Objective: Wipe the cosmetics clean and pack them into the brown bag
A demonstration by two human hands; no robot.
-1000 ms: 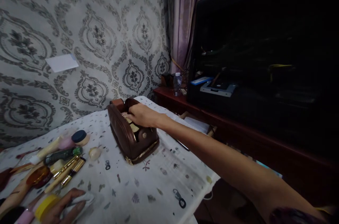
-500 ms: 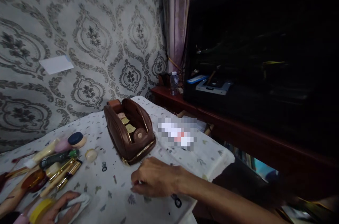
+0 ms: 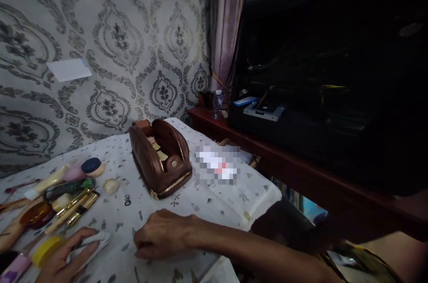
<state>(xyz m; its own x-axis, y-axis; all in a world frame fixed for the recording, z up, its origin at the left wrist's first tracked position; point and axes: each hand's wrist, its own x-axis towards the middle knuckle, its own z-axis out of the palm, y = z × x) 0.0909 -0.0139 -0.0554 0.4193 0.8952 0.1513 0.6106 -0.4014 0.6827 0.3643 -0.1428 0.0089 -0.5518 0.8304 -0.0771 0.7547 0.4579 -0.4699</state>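
At the lower left, my left hand (image 3: pixel 68 258) has its fingers closed around a crumpled white cloth or wipe (image 3: pixel 103 238), low over the table. A yellow-lidded jar (image 3: pixel 47 249) is right beside that hand. My right hand (image 3: pixel 160 235) is curled into a loose fist above the patterned cloth; its palm and fingertips are turned away, so anything inside is hidden. Beyond it stands a brown leather cosmetic bag (image 3: pixel 143 162), unzipped, with yellowish packets (image 3: pixel 162 155) and a round brown piece with a metal snap showing inside.
Several cosmetics lie at left, among them a dark green tube (image 3: pixel 65 188), gold-and-black tubes (image 3: pixel 83 208), an amber jar (image 3: pixel 37 215) and a navy-lidded jar (image 3: pixel 92 167). A blurred-out packet (image 3: pixel 217 165) rests right of the bag. A large black screen (image 3: pixel 321 87) and clear bottle (image 3: pixel 217 104) stand behind.
My right hand has moved left and slightly down, toward my left hand. The left hand keeps hold of the white cloth or wipe. The whole view has shifted a little.
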